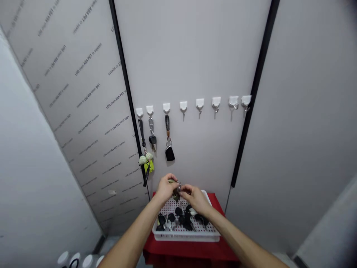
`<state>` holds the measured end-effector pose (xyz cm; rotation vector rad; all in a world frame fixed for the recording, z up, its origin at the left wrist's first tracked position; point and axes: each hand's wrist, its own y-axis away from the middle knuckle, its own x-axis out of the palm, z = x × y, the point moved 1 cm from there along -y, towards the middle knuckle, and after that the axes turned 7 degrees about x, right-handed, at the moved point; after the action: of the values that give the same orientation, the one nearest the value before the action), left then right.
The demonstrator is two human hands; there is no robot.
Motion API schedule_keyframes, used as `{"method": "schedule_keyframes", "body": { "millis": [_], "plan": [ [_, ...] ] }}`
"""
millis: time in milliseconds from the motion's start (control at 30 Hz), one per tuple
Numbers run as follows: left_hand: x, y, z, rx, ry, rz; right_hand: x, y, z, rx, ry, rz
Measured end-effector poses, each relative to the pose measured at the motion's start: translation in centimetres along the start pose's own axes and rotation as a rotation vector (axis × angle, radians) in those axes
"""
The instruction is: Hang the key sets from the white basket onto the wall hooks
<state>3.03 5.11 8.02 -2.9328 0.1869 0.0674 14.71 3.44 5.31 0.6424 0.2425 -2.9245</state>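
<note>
Above the far part of a white perforated basket (189,236), my left hand (166,187) and my right hand (195,196) are close together. Between them hangs a bunch of keys (176,196) with a metal chain. My left hand pinches its upper part, where something yellowish-green shows at the fingers. The fingertips of my right hand are closed on the chain side of the same bunch. Below, several keys (170,224) and black key fobs (182,217) lie in the basket. Part of the basket is hidden by my right hand and forearm.
A row of white hooks (200,102) runs along the grey wall panel. Three at the left carry a dark strap with a yellow-green tag (149,166), keys on a clip (152,139) and a black fob (169,153). The basket stands on a red cloth (192,250). White cylinders (87,261) stand lower left.
</note>
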Motion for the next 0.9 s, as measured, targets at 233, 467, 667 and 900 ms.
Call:
{"method": "schedule_keyframes", "body": {
  "millis": [233, 467, 667, 900],
  "plan": [
    [0.7, -0.1, -1.1, 0.024, 0.113, -0.066, 0.1, 0.3, 1.4, 0.042, 0.107, -0.129],
    [-0.6, -0.3, -1.6, 0.057, -0.024, -0.058, -2.4, 0.2, 2.5, -0.099, 0.24, -0.119],
    [-0.1, -1.6, -5.0, 0.263, -0.178, -0.006, -6.1, -2.1, 7.1, -0.137, 0.13, -0.125],
    [1.8, -4.8, -13.4, 0.542, -0.344, -0.064, -9.9, -5.4, 14.7, -0.204, -0.209, -0.297]
  ]
}}
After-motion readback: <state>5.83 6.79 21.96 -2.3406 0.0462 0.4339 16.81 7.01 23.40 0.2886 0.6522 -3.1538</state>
